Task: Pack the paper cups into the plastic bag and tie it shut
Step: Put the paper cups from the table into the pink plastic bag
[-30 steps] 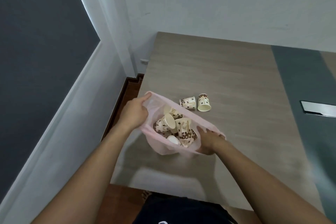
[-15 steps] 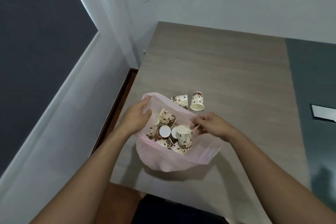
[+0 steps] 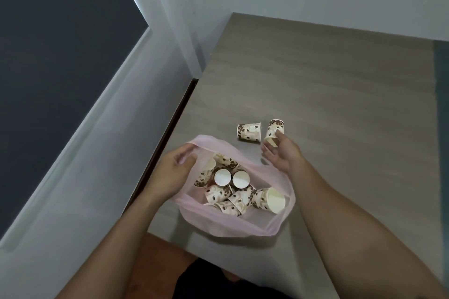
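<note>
— What moved? 
— Since 0.5 s ago the right hand (image 3: 281, 153) left the bag's rim and reached out; its fingers (image 3: 268, 147) are spread, touching 1 of 2 loose cups (image 3: 274, 131), gripping nothing.
— And the left hand (image 3: 176, 170)?
— Fingers pinch the rim of the pink plastic bag (image 3: 243, 224), near the bench's (image 3: 340, 94) left edge, cups (image 3: 230, 189) heaped inside.

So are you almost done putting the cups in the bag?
Nearly. Most cups already sit inside the pink bag, which the left hand holds open by its rim. The right hand is open, reaching the upright cup on the table. The tipped cup beside it comes next, then tying the bag.
</note>
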`<state>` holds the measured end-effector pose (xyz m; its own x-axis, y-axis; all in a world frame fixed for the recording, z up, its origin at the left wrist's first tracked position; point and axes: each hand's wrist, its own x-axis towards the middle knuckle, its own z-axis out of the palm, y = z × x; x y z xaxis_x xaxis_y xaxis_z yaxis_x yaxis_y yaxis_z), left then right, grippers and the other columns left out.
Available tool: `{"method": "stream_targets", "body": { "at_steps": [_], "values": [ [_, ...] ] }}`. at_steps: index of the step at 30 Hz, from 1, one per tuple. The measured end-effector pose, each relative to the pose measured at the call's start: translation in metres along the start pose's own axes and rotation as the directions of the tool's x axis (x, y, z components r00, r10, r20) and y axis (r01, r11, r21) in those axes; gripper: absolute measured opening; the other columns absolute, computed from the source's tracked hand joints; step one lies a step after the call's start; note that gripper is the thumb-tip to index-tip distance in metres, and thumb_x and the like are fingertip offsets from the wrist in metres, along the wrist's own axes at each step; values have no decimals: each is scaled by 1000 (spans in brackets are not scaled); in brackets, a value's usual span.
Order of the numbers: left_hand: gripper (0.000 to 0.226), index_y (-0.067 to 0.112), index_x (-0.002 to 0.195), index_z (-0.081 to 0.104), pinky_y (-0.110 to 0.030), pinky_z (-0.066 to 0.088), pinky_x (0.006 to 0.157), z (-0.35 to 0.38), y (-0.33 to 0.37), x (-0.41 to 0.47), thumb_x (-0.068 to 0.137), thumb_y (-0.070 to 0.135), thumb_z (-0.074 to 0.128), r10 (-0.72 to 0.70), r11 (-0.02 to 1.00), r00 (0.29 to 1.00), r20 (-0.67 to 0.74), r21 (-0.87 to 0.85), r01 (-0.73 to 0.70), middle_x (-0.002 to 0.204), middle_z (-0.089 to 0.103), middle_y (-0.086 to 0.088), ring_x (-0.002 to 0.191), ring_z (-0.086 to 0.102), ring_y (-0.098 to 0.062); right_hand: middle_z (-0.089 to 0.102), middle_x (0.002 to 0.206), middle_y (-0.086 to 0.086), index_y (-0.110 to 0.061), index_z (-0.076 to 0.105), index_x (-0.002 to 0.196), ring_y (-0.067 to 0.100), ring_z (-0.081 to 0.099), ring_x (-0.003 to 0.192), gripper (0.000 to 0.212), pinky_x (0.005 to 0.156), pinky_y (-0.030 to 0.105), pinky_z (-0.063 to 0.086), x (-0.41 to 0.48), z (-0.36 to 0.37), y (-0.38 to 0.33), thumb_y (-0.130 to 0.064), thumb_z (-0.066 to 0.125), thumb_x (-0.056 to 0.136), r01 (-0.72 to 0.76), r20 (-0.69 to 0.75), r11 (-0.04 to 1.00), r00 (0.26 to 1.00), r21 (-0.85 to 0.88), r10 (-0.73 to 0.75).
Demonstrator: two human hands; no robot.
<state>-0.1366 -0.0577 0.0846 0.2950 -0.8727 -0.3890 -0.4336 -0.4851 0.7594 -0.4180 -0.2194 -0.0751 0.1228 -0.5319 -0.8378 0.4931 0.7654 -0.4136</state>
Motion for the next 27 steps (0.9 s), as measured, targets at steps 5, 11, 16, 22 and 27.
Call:
{"method": "stream_targets", "body": {
  "at_steps": [5,11,16,22,27],
  "values": [
    [34,44,133,73,-3,48,90,-6,-1,-3,112,20,62,-15,999,1000,-10,-44,15,111,71,48,108,63,28,78,81,5,-14,76,116,13,64,47,29,50,29,47,-15,0,-3,-40,75,103,133,-176,978,971,-159,-161],
    [35,43,139,73,-9,54,85,-10,-3,5,113,24,60,-23,995,1000,18,-95,25,110,68,46,99,65,26,75,80,6,-8,83,102,13,59,57,42,61,26,54,-76,5,-3,-49,81,96,371,39,895,927,-246,-373],
    [34,37,140,74,-41,55,113,-9,-1,15,112,23,61,-41,985,999,30,-164,45,125,72,30,123,69,-5,74,77,10,-5,83,100,22,67,69,43,80,32,65,-138,9,22,-47,74,101,338,387,828,908,-448,-161],
    [35,35,144,73,-23,52,93,-11,4,24,112,26,61,19,982,998,60,-190,-8,141,69,15,126,66,-7,85,118,0,-12,84,117,20,80,89,34,91,35,65,-158,19,64,-41,72,105,369,432,558,902,-743,-21],
    [34,32,143,74,-22,50,101,-18,1,27,111,29,65,22,975,998,67,-223,-7,140,73,16,133,66,-8,80,119,-2,-14,80,124,17,83,96,32,92,44,65,-145,25,81,-39,73,106,376,423,404,906,-834,29]
  ]
}}
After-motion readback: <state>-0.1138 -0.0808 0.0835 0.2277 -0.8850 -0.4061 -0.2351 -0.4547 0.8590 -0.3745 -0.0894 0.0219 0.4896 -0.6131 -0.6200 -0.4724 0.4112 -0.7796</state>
